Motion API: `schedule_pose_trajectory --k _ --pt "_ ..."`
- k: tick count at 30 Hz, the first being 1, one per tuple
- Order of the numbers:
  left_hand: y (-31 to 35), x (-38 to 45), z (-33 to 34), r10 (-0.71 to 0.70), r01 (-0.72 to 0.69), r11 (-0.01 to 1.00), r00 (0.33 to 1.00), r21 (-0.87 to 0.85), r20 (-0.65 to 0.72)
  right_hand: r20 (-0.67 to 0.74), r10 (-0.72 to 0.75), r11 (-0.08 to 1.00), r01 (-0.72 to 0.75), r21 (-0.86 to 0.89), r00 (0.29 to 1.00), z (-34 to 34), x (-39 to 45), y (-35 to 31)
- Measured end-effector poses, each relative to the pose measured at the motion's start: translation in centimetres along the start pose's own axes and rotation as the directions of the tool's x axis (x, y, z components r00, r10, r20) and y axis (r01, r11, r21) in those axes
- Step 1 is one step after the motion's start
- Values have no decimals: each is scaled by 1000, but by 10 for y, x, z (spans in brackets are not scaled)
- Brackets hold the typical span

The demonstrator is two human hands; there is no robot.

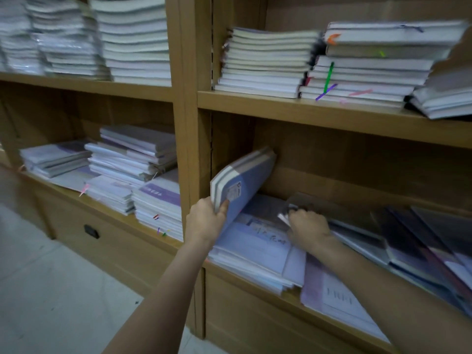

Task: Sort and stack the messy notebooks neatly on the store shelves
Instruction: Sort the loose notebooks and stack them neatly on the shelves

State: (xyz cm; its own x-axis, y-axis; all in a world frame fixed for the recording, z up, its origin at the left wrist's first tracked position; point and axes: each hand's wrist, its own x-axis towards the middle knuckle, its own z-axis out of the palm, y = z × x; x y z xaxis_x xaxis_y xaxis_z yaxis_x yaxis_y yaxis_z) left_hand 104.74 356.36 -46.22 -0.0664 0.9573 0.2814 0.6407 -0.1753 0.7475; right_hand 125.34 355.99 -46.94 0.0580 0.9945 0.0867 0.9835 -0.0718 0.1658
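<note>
Your left hand (208,217) grips a tilted bundle of blue-covered notebooks (242,180) at its lower corner, just above the messy pile (258,251) on the lower right shelf (288,298). At three o'clock of it, your right hand (307,227) pinches a clear-wrapped notebook (329,208).

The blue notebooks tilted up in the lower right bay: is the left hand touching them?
Touching. In the head view the left hand grips the lower corner of the blue notebooks, thumb on the cover and fingers behind the page edges.

Right hand (307,229) blurred; its grip unclear.
</note>
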Motion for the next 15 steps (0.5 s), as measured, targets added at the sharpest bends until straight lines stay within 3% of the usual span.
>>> schedule_pose_trajectory --k 4,6,8,12,15 --pt "-4 -2 1 -15 15 1000 1000 -13 -11 5 56 968 -55 246 998 -23 1 31" --pt "-5 -8 4 52 -53 998 998 46 20 -31 135 940 -118 322 990 -35 6 42" --pt "-4 -15 13 156 -168 971 984 167 84 -90 195 943 -161 292 977 -47 7 49" --pt "0 -42 44 220 -355 756 929 550 297 -109 206 944 -168 283 973 -56 8 52" --pt "-2 -49 60 192 -381 635 920 671 342 -92 183 945 -150 290 979 -53 9 53"
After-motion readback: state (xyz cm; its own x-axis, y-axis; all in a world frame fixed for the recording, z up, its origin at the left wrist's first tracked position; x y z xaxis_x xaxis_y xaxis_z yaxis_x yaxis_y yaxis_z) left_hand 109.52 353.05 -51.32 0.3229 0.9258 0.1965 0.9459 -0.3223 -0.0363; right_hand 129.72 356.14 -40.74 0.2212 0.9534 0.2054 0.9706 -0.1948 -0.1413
